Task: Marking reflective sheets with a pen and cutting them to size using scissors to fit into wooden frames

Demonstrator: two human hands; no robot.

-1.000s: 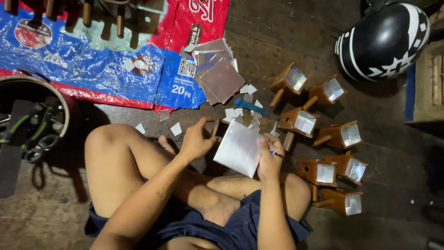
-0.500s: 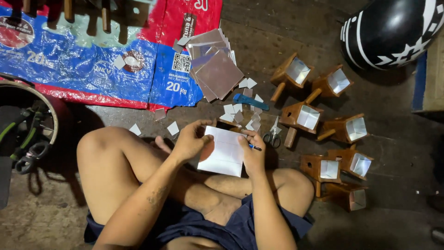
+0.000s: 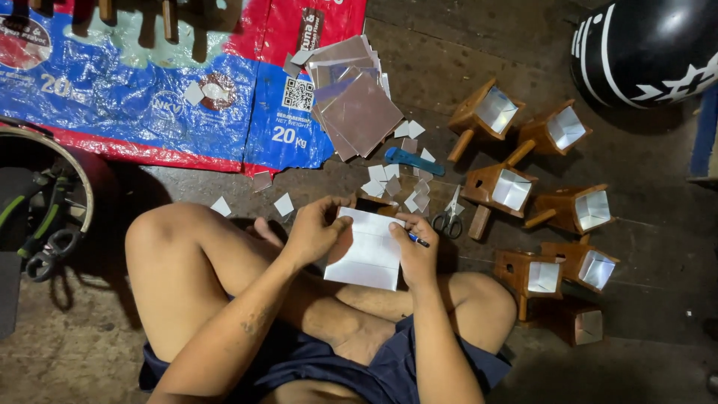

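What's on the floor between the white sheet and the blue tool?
In the head view, small square cut pieces lie scattered on the floor between the white sheet and the blue tool.

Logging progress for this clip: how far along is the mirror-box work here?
Done: several wooden boxes already show mirror panels inside, and small cut squares lie on the floor. In hand: the left hand holds a white sheet while the right hand holds a pen at its edge. Left: a stack of uncut mirror sheets remains.
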